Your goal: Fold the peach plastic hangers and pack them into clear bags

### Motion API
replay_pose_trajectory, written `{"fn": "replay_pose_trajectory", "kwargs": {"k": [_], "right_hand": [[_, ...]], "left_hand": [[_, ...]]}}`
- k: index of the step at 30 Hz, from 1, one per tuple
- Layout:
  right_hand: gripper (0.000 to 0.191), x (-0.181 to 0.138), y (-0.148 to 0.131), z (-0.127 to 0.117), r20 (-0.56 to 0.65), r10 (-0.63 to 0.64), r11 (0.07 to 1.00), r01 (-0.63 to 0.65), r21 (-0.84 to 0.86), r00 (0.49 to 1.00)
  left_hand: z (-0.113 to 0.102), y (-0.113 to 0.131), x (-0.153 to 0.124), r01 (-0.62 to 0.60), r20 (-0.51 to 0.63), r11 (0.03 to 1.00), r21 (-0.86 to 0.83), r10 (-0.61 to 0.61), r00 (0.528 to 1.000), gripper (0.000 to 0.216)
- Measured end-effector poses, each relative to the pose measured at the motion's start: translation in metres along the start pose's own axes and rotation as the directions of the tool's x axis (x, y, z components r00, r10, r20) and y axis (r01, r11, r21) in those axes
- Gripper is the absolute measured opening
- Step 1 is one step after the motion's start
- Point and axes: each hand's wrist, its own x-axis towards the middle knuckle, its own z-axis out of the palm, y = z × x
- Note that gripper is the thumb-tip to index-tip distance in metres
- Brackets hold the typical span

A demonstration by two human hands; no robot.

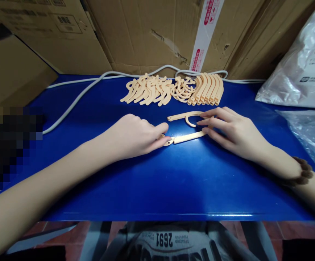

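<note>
Near the middle of the blue table, my left hand [135, 136] is closed, with thumb and forefinger pinching a small cream plastic piece [169, 142] that has a hole at its end. A straight cream hanger arm [188, 137] meets this piece, apparently touching it. The arm's far end runs under the fingers of my right hand [230, 132], which appear to grip it loosely. Just behind lies another cream hanger arm [178, 116] with a curved hook [190, 122] beside it; right fingertips rest over its right end, hiding it.
Behind my hands lie curved hanger arms in a loose pile [149, 90], a heap of hooks [183, 88] and a neat row of arms [207, 88]. A white cable [75, 103] crosses the back. Cardboard [146, 36] stands behind; plastic bags [290, 72] lie at right.
</note>
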Motion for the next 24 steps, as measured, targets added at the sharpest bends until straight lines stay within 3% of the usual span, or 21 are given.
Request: {"fn": "replay_pose_trajectory", "kwargs": {"k": [6,14,19,24], "right_hand": [[0.041,-0.002,0.010,0.006,0.044,0.053,0.998,-0.054,0.016,0.998],[0.040,-0.001,0.005,0.002,0.066,-0.042,0.993,0.035,0.110,0.997],[0.042,0.000,0.001,0.004,0.069,-0.061,0.990,0.052,0.135,0.996],[0.047,0.000,0.002,0.007,0.070,0.003,0.995,-0.010,0.102,0.998]], "left_hand": [[-0.002,-0.006,-0.001,0.087,0.156,0.995,-0.047,-0.079,0.985,0.034],[0.000,-0.006,0.004,0.194,0.247,0.967,-0.163,-0.150,0.957,0.028],[0.006,-0.006,0.003,0.182,0.142,0.968,-0.171,-0.159,0.977,0.029],[0.011,-0.006,0.002,0.179,0.024,0.970,-0.166,-0.177,0.984,0.036]]}}
